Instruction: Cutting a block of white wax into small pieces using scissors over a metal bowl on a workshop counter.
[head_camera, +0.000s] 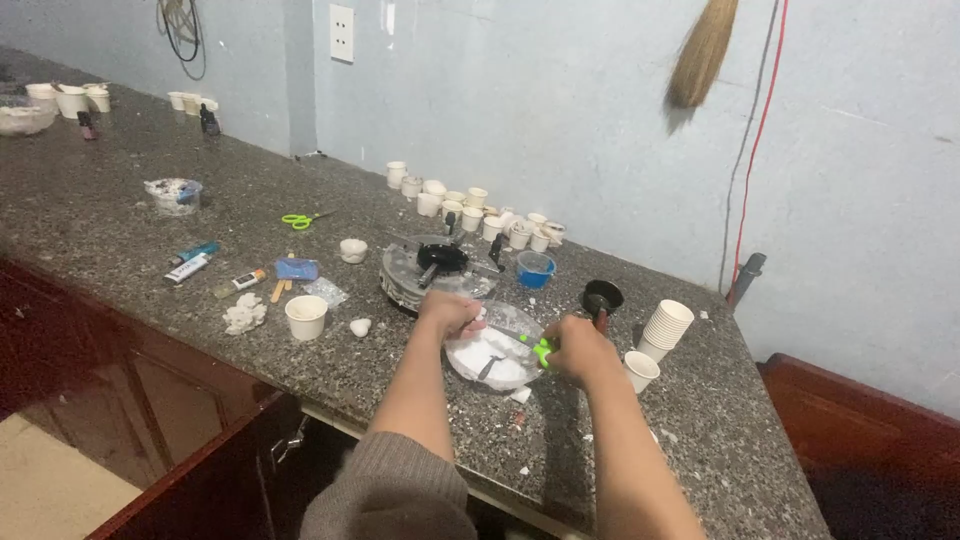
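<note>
Both hands meet over a clear bowl (520, 325) of white powder at six o'clock. Left hand (450, 313) pinches a soft, crumbly white lump; right hand (577, 347) grasps green-handled scissors (541, 350), best held by their loops.

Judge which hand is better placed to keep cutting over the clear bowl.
Probably the right hand: it already grips the green-handled scissors at the clear bowl rim, while the left hand holds a small pale piece.

Place: home craft workshop | Signs: speckled stone counter (120, 190) — rows of small white cups (470, 212), scissors (300, 220), glue tubes (190, 262) lay about
</note>
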